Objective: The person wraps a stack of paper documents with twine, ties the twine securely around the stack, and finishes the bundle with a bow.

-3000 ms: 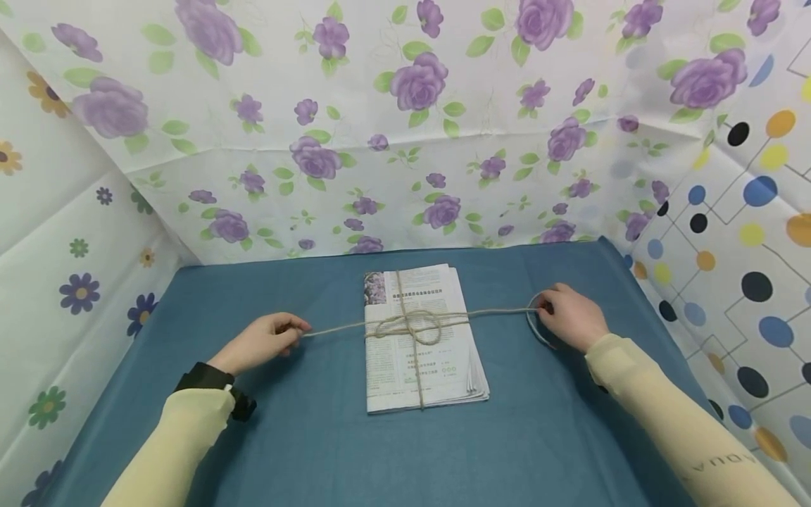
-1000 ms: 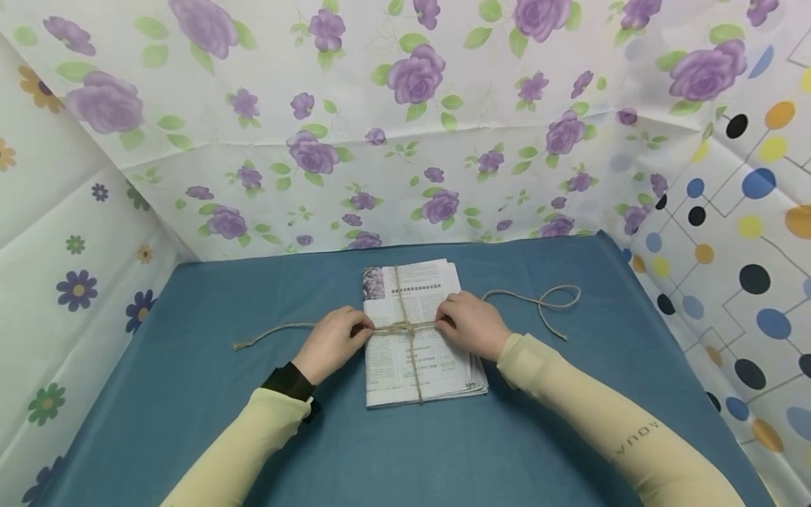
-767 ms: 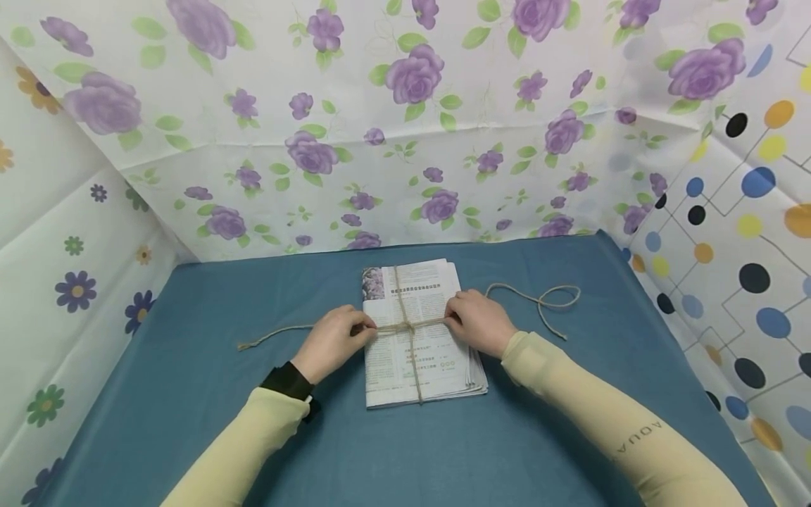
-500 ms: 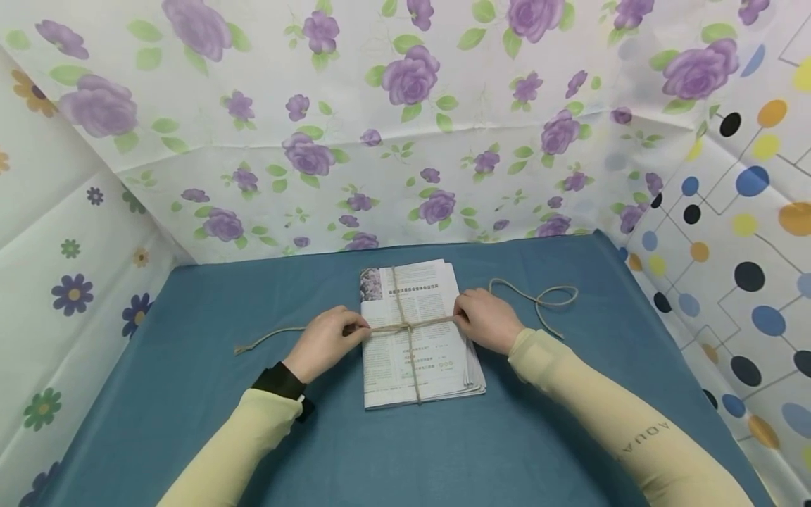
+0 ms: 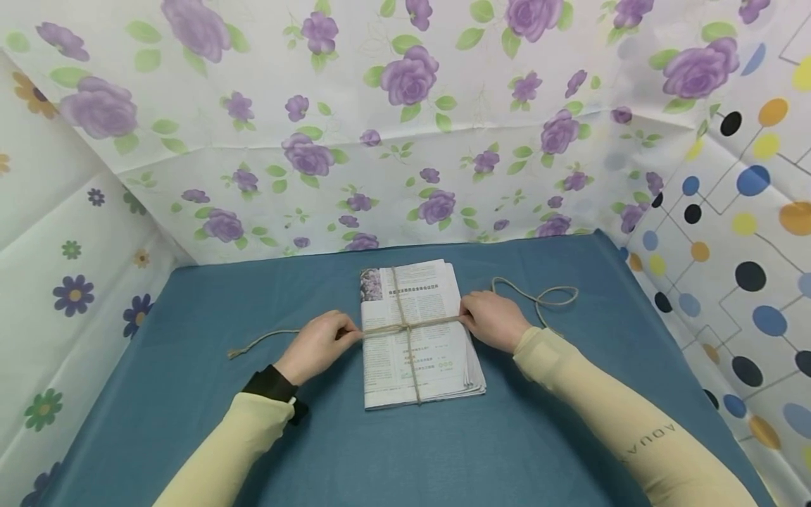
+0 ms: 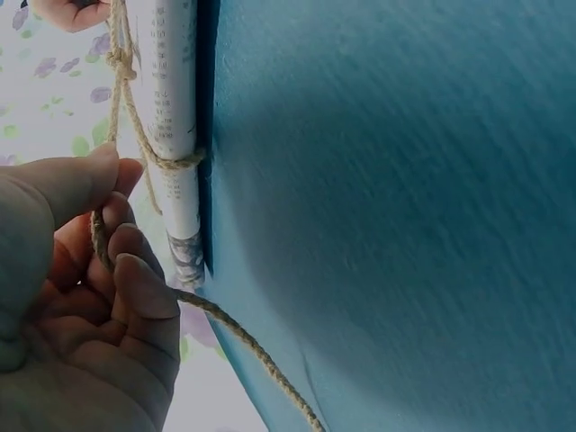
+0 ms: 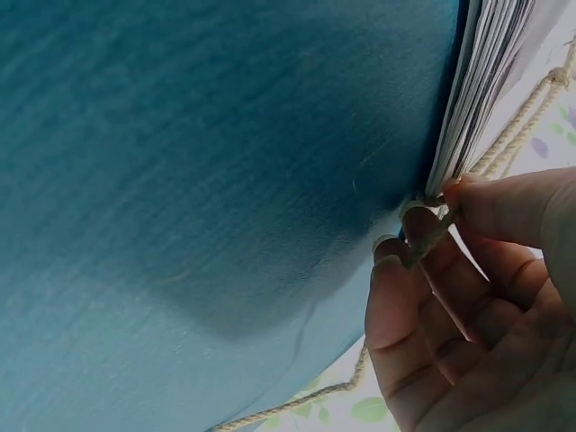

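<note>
A stack of folded newspapers (image 5: 437, 352) lies on the blue cloth, bound crosswise with twine (image 5: 413, 366). The twine crosses in a small knot near the middle of the top sheet. At the stack's left edge my left hand (image 5: 321, 345) pinches one strand between thumb and forefinger; its tail runs out to the left. My right hand (image 5: 494, 320) pinches the other strand at the right edge, and both strands stretch straight across the paper. The left wrist view shows the knot (image 6: 120, 65) standing above the stack's side. In the right wrist view, fingertips hold the twine beside the paper edges (image 7: 477, 90).
The blue cloth (image 5: 393, 458) covers the table. A looped tail of twine (image 5: 557, 304) lies right of the stack. A flowered sheet (image 5: 380, 176) hangs behind, with patterned sheets on both sides.
Both hands came in from wide apart to the stack, and the loose loops on top drew down into a small knot. Since then the hands have slid slightly outward along the strands.
</note>
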Demonstrator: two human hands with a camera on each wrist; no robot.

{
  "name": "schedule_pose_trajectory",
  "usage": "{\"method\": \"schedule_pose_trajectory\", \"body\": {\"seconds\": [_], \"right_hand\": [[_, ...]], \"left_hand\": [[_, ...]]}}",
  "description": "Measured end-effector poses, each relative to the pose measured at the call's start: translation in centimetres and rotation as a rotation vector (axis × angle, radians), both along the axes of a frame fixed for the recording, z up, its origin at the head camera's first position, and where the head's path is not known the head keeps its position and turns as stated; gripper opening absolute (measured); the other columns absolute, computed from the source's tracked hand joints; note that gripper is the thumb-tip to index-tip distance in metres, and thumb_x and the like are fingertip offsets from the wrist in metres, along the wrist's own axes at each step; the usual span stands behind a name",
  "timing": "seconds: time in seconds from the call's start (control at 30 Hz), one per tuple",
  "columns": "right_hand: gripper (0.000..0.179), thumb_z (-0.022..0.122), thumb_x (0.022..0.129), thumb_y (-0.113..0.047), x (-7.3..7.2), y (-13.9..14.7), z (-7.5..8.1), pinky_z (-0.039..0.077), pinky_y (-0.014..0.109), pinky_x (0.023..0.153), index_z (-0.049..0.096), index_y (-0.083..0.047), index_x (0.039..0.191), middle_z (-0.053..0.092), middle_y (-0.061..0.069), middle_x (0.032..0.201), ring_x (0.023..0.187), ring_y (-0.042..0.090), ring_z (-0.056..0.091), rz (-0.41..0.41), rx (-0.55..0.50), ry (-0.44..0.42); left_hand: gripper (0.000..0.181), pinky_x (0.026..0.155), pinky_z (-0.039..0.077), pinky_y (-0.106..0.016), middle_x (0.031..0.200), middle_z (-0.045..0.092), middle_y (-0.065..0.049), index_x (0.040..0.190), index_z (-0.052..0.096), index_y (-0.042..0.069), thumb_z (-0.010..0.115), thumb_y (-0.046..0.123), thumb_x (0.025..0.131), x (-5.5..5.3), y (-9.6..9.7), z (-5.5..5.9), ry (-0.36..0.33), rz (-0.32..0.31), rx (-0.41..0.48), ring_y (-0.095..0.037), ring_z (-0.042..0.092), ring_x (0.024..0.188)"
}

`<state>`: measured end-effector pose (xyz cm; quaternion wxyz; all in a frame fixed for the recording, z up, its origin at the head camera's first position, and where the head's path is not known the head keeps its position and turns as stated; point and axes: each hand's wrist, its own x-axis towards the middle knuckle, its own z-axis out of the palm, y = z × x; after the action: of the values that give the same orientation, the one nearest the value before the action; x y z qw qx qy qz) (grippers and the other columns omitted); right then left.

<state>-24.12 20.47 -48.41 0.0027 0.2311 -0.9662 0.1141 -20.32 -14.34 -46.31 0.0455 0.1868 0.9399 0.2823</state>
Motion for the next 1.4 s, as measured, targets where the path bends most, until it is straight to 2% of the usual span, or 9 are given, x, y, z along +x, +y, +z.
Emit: {"method": "schedule_pose_trajectory", "body": {"seconds": [0.3,0.47,0.7,0.9,1.1,1.2,1.3,1.4], "right_hand": [[0.008,0.071,0.100,-0.025,-0.3,0.2,0.3,0.052,0.037,0.065,0.071,-0.019,0.095,0.065,-0.005,0.088,0.078,0.016,0.062,-0.019,0.010,-0.016],[0.007,0.072,0.099,-0.027,-0.4,0.6,0.5,0.051,0.036,0.061,0.071,-0.022,0.094,0.066,-0.006,0.087,0.077,0.016,0.061,-0.017,0.032,0.021],[0.009,0.074,0.097,-0.027,-0.4,0.6,0.6,0.051,0.037,0.059,0.071,-0.022,0.091,0.067,-0.005,0.086,0.074,0.016,0.059,-0.021,0.071,0.064],[0.011,0.074,0.097,-0.023,-0.1,0.2,0.5,0.052,0.038,0.060,0.071,-0.019,0.088,0.065,-0.003,0.082,0.071,0.017,0.060,-0.028,0.061,0.029],[0.021,0.073,0.097,-0.020,0.3,0.1,0.1,0.045,0.034,0.055,0.065,-0.016,0.079,0.057,-0.003,0.073,0.059,0.014,0.051,-0.031,0.015,-0.005],[0.022,0.071,0.098,-0.021,0.4,0.1,-0.3,0.043,0.033,0.055,0.064,-0.016,0.077,0.055,-0.003,0.072,0.059,0.013,0.049,-0.024,0.016,0.007],[0.019,0.071,0.098,-0.021,0.7,0.3,-0.5,0.044,0.034,0.056,0.068,-0.016,0.079,0.056,-0.002,0.074,0.061,0.014,0.050,-0.025,0.014,0.021],[0.013,0.072,0.097,-0.024,1.3,0.7,-0.4,0.050,0.037,0.062,0.074,-0.014,0.089,0.062,0.000,0.084,0.072,0.018,0.057,-0.041,0.011,0.062]], "left_hand": [[0.014,0.065,0.041,-0.036,0.084,0.057,0.002,0.093,0.072,0.011,0.068,0.021,0.101,0.2,-0.7,0.3,-0.023,-0.040,-0.003,-0.015,0.050,0.070],[0.013,0.064,0.040,-0.036,0.083,0.056,0.002,0.092,0.071,0.012,0.069,0.021,0.101,0.1,-1.2,0.4,-0.016,-0.055,-0.015,-0.015,0.048,0.069],[0.013,0.065,0.041,-0.037,0.084,0.057,0.001,0.091,0.071,0.010,0.069,0.019,0.100,-0.2,-1.6,0.0,0.009,-0.036,-0.029,-0.016,0.049,0.070],[0.012,0.067,0.043,-0.036,0.085,0.058,0.000,0.092,0.073,0.011,0.071,0.019,0.100,-0.1,-1.5,-0.5,0.012,-0.008,-0.037,-0.015,0.050,0.071],[0.008,0.076,0.050,-0.039,0.094,0.062,-0.001,0.103,0.076,0.011,0.071,0.016,0.099,0.0,-1.6,-0.8,0.046,0.002,-0.048,-0.016,0.058,0.082],[0.016,0.083,0.051,-0.043,0.106,0.064,-0.006,0.114,0.075,0.010,0.070,0.014,0.099,0.3,-1.9,-0.7,0.060,0.029,-0.051,-0.022,0.062,0.094],[0.022,0.083,0.050,-0.047,0.116,0.063,-0.012,0.121,0.073,0.009,0.070,0.016,0.100,0.8,-2.4,-0.1,0.093,0.088,-0.039,-0.027,0.060,0.100],[0.018,0.073,0.048,-0.044,0.107,0.063,-0.010,0.116,0.073,0.009,0.067,0.018,0.101,1.1,-2.9,0.7,0.124,0.152,-0.028,-0.025,0.058,0.087]]}}
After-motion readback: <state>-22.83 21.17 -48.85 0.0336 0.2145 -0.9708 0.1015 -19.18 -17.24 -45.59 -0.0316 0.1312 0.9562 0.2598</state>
